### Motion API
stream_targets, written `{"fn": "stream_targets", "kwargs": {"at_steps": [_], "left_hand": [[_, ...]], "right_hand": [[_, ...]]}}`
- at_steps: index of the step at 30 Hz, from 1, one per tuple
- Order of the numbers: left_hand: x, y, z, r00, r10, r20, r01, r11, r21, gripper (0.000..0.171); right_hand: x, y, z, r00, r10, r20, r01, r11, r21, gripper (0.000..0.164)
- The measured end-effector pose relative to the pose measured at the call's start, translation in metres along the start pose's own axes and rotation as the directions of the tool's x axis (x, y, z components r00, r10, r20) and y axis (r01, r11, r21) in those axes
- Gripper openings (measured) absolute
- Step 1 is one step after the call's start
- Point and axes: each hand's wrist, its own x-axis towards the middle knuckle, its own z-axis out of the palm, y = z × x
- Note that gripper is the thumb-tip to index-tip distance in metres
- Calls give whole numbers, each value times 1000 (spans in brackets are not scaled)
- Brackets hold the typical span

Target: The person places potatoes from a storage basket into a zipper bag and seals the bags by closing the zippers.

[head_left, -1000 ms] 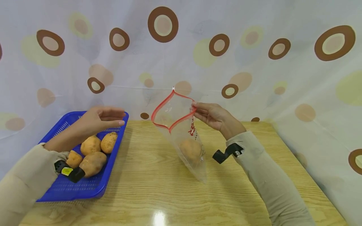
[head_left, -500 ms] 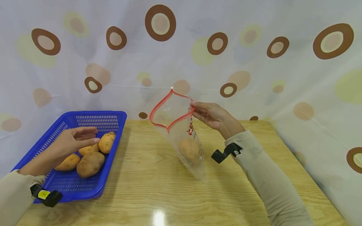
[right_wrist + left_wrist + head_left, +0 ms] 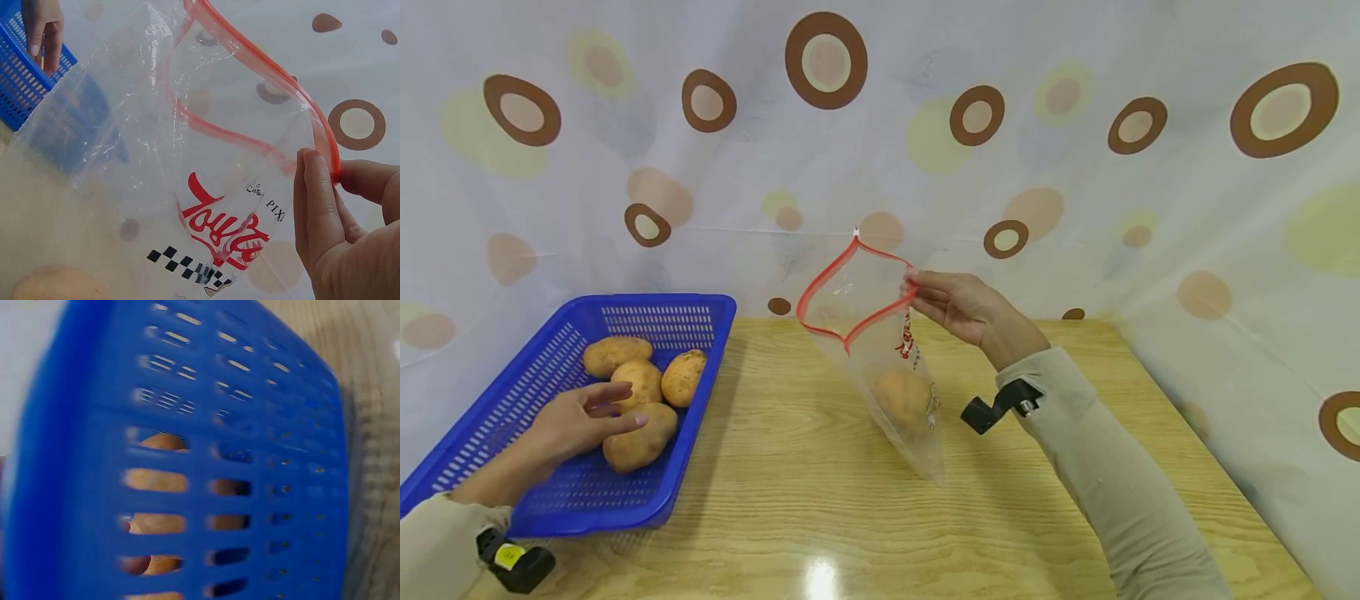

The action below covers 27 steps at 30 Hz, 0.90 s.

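Observation:
My right hand [image 3: 966, 308] pinches the red-edged rim of a clear zip bag [image 3: 868, 342] between thumb and fingers. The bag hangs with its mouth spread, and one potato [image 3: 902, 396] lies inside it, low down. In the right wrist view the bag's red printed lettering [image 3: 222, 219] faces the camera. My left hand [image 3: 576, 425] is inside the blue basket [image 3: 655, 508], fingers loosely parted and holding nothing, beside a brownish potato [image 3: 643, 437]. Several more potatoes lie close by, such as one [image 3: 617, 357] at the back. The left wrist view shows mainly the slotted basket wall [image 3: 187, 419].
Both the basket and the bag are over a light wooden table [image 3: 790, 500], the basket at the left. A white curtain [image 3: 895, 183] with brown rings hangs behind and along the right side.
My left hand has moved left and down from above the basket's right rim to the potatoes inside. The right hand and the bag stay nearly where they were.

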Motion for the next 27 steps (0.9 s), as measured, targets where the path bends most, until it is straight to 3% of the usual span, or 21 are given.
{"fn": "stream_targets", "kwargs": {"at_steps": [6, 12, 19, 27], "left_hand": [[0, -9, 8, 1000, 15, 13, -16, 999, 33, 80], [-1, -16, 16, 996, 83, -35, -80, 994, 81, 76], [-2, -17, 17, 997, 70, -24, -68, 994, 90, 82], [0, -20, 21, 991, 126, -47, -117, 980, 159, 78]], "right_hand": [[-1, 0, 1, 1000, 4, -2, -4, 1000, 8, 19], [-2, 1, 1, 1000, 1, -4, -1, 1000, 6, 19], [-1, 1, 1, 1000, -6, -7, 6, 1000, 1, 18], [-1, 1, 1, 1000, -3, 6, 3, 1000, -7, 20]]}}
